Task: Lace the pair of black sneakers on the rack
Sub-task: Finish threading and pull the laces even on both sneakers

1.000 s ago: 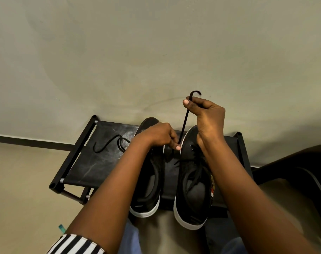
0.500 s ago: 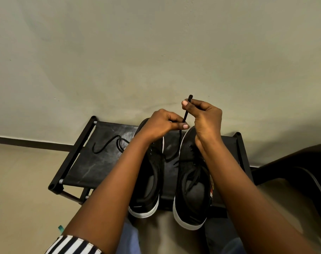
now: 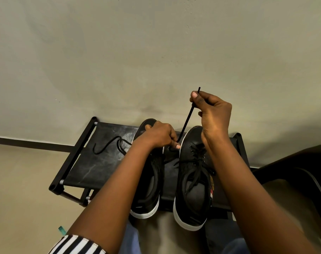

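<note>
We see two black sneakers standing side by side on a low rack (image 3: pixel 93 167) whose top is a sheet of scuffed black fabric stretched between dark tubular rails. Both shoes have smooth, matte uppers and thick white rubber soles, their heels jutting over the rack's near edge. The right sneaker (image 3: pixel 194 180) is already crossed with thin black cord up its tongue; the left sneaker (image 3: pixel 150 182) sits just beside it, its throat largely hidden by the forearm above it.

The right hand (image 3: pixel 213 114) is raised above the toes, thumb and curled fingers pinching a lace (image 3: pixel 186 121) near its stiff tip — the cord runs taut and straight down to the gap between the two toes. There the left hand (image 3: pixel 160 135) is clenched low, its fingertips pinching the same lace where it meets the shoes.

A second lace (image 3: pixel 108 144) lies loose on the fabric to the left, curling in a soft S — one end reaches toward the left sneaker. A striped black-and-white sleeve (image 3: pixel 77 244) shows at the bottom edge, and a plain matte wall (image 3: pixel 156 52) rises behind the rack.
</note>
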